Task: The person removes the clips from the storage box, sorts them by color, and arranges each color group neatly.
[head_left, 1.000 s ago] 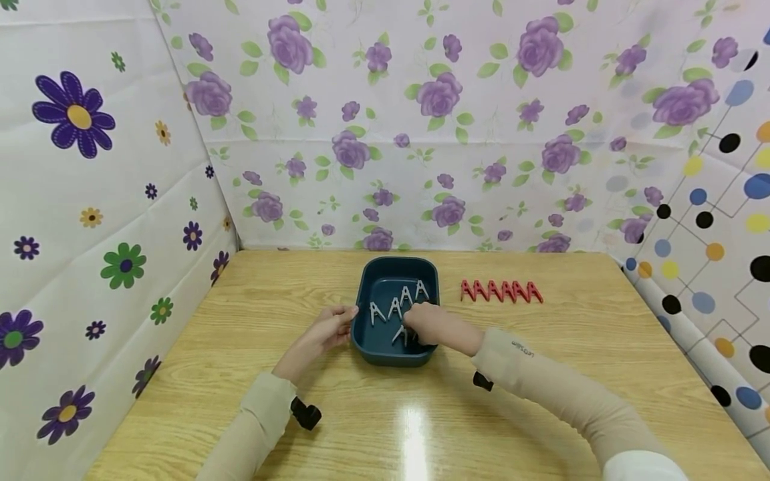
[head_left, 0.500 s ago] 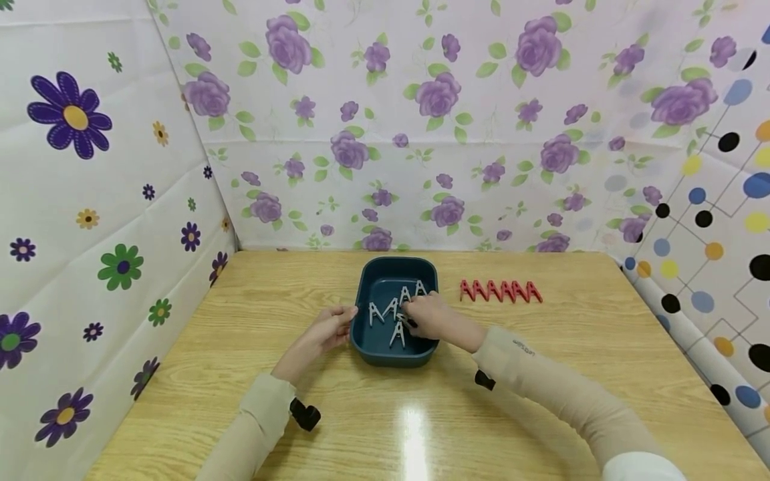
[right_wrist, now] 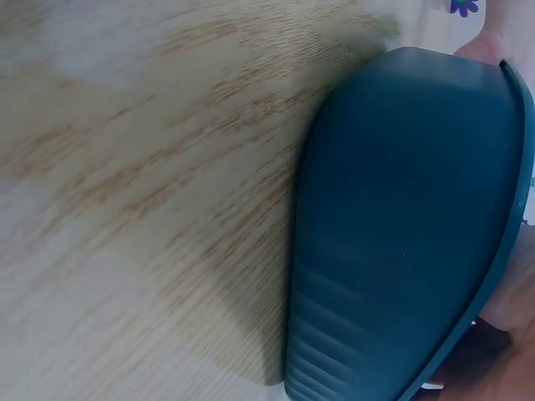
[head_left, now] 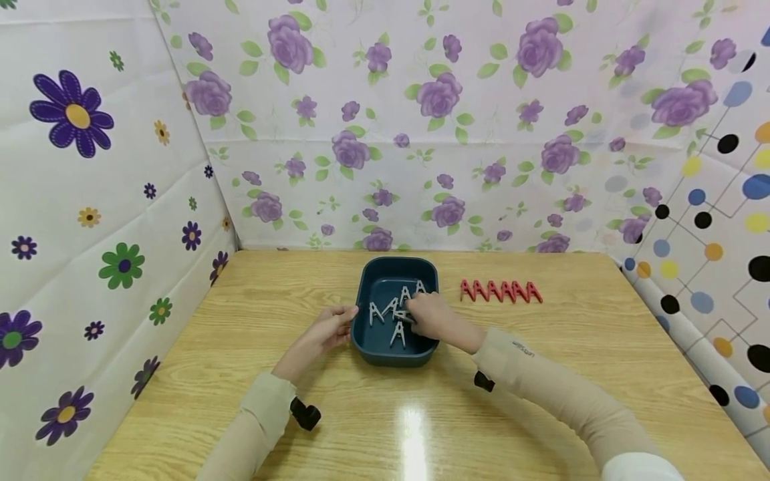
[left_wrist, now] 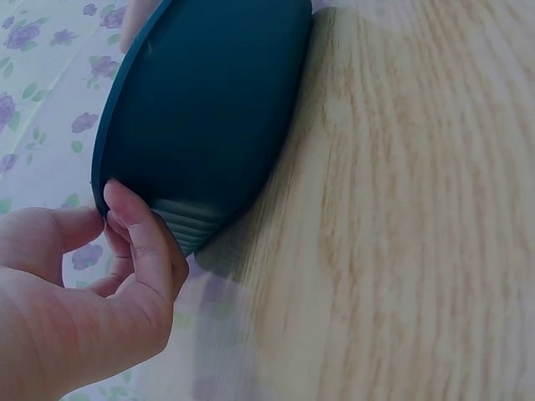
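A dark teal plastic bin (head_left: 394,359) stands on the table with several grey clothespins in it. My left hand (head_left: 327,327) pinches its left rim between thumb and fingers, as the left wrist view shows on the bin's outer wall (left_wrist: 209,109). Inside the bin, at its right side, my right hand (head_left: 439,317) pinches a grey clothespin (head_left: 402,315) that lies sideways at the fingertips. Nearer the front wall another grey clothespin (head_left: 398,334) lies with its legs spread toward me. The right wrist view mostly has the bin's outside (right_wrist: 401,209), which hides the right fingertips.
Right of the bin, a row of several red clothespins (head_left: 501,291) lies on the wooden table (head_left: 252,294). Flowered cloth (head_left: 385,133) hangs behind the table, with patterned sheets at both sides.
My right hand has shifted slightly back from the bin's front, and a clothespin has come into view at its fingertips. The front clothespin has straightened. My left hand stays on the rim.
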Action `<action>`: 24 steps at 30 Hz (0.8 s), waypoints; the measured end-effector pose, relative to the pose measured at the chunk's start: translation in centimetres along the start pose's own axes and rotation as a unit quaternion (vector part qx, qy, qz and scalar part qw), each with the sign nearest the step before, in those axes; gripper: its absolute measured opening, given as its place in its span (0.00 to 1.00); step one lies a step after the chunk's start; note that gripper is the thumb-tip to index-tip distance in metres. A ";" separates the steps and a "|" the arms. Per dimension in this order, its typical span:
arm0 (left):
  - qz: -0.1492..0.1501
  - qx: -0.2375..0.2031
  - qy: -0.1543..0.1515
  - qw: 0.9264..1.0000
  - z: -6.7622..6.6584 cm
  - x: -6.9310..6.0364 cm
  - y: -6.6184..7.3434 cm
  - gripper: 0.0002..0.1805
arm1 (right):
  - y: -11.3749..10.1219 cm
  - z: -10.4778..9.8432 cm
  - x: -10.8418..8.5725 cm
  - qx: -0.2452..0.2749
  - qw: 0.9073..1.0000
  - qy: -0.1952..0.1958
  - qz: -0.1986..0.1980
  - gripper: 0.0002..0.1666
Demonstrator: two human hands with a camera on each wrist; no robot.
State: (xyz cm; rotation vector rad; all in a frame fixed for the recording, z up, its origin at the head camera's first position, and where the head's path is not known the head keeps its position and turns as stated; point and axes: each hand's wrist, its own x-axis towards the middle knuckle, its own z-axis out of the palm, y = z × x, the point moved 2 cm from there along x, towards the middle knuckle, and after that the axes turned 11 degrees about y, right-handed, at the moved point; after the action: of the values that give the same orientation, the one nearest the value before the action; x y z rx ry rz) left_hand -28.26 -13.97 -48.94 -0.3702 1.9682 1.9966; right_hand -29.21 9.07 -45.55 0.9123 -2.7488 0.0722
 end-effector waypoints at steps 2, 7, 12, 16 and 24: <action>0.001 -0.002 -0.002 1.000 0.0 0.0 0.0 0.22 | 0.1 0.0 0.0 0.009 1.000 0.017 -0.002 0.07; 0.001 -0.004 -0.002 1.000 -0.1 -0.1 0.1 0.24 | 0.5 0.0 -0.1 0.022 0.998 0.059 -0.006 0.13; 0.001 -0.004 -0.003 1.000 -0.1 -0.2 0.1 0.25 | 0.8 0.0 -0.3 0.070 0.992 0.108 0.002 0.16; -0.002 -0.005 -0.005 1.000 -0.1 -0.1 0.1 0.25 | 1.0 -0.1 -0.5 0.132 0.981 0.142 0.017 0.17; -0.004 -0.006 -0.009 1.000 -0.1 -0.1 0.0 0.25 | 1.7 -0.3 -1.3 0.218 0.954 0.204 0.037 0.17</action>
State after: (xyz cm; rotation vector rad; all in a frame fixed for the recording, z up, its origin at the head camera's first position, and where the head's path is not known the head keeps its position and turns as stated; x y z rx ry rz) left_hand -28.15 -14.05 -48.88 -0.3603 1.9421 2.0014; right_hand -29.15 11.25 -45.53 0.7785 -2.4072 0.8143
